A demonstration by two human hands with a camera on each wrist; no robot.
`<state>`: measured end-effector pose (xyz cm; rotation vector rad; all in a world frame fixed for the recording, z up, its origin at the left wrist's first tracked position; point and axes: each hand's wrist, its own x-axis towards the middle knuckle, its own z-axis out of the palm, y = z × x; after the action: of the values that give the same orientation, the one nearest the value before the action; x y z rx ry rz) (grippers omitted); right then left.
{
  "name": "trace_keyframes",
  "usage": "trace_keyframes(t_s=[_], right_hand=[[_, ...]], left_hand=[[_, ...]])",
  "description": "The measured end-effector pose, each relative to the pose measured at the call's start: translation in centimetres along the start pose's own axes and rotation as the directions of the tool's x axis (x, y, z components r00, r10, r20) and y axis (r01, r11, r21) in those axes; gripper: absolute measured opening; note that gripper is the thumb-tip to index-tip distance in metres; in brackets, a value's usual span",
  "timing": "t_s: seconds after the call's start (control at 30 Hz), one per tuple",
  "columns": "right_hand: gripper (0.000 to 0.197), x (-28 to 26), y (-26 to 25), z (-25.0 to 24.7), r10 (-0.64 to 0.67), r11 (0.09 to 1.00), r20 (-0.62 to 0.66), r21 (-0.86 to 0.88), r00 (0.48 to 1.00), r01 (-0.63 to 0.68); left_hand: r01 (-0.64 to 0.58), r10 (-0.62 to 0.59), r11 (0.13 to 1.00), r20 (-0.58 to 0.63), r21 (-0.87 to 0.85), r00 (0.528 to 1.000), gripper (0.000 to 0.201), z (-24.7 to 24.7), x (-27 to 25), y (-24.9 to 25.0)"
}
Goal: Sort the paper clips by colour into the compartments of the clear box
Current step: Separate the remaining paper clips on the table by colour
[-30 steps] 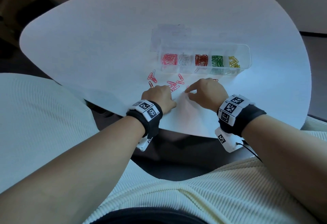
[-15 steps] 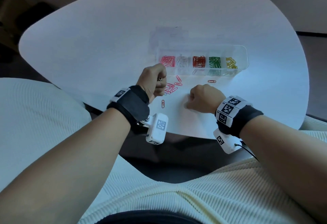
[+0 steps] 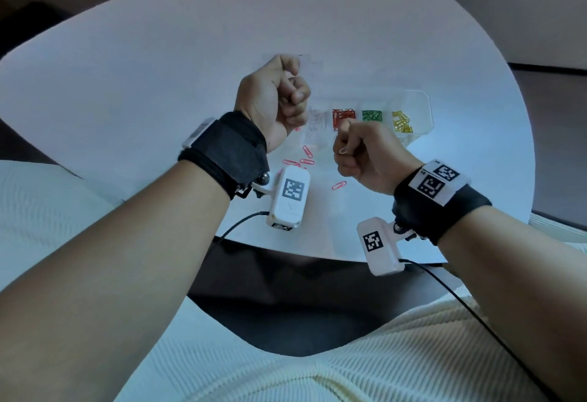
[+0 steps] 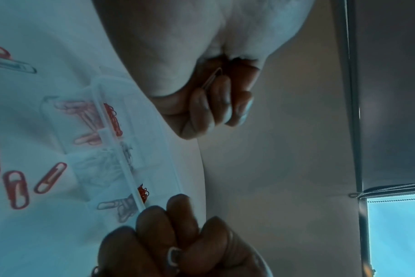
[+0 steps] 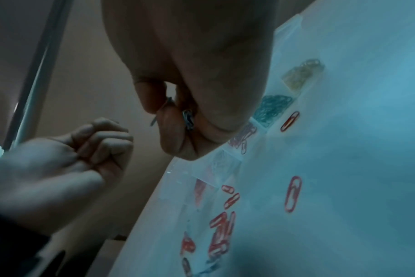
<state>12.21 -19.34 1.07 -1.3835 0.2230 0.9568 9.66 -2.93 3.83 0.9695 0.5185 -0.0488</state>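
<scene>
The clear box (image 3: 425, 106) lies on the white table, with red clips (image 3: 343, 117), green clips (image 3: 371, 115) and yellow clips (image 3: 401, 122) in separate compartments. My left hand (image 3: 293, 84) is raised over the box's left end and hides it. Its curled fingers pinch a pale paper clip (image 4: 212, 78) whose colour I cannot tell. My right hand (image 3: 341, 148) hovers as a fist at the box's near side and pinches a silvery clip (image 5: 187, 116). Several loose pink clips (image 3: 306, 151) lie on the table between my wrists.
One pink clip (image 3: 339, 185) lies apart, nearer the table's front edge (image 3: 286, 244). The white table (image 3: 158, 84) stretches bare to the left and behind the box. Wrist cameras and a black cable hang under both arms.
Both hands have lifted off the table. The left went up and forward to the box's left end, and the right rose towards the box's near side.
</scene>
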Motion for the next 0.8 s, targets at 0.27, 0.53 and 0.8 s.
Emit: trace_keyframes(t_s=[0.27,0.53,0.8], right_hand=[[0.022,1.3,-1.7,1.0,-0.020,0.919,-0.080,0.391,0.997,0.049],[0.005,3.3,-4.5,2.5,0.094,0.978,-0.236,0.202,0.967,-0.046],[0.066,4.0,-5.5,2.3,0.192,0.980,-0.139,0.070,0.972,-0.184]], left_hand=[[0.271,-0.226,0.941,-0.222,0.201,0.948,0.017,-0.6,2.0,-1.3],[0.280,-0.216,0.940,-0.297,0.194,0.930,0.020,0.1,2.1,-1.0],[0.248,-0.195,0.959,-0.310,0.140,0.931,0.031,1.1,2.4,-1.3]])
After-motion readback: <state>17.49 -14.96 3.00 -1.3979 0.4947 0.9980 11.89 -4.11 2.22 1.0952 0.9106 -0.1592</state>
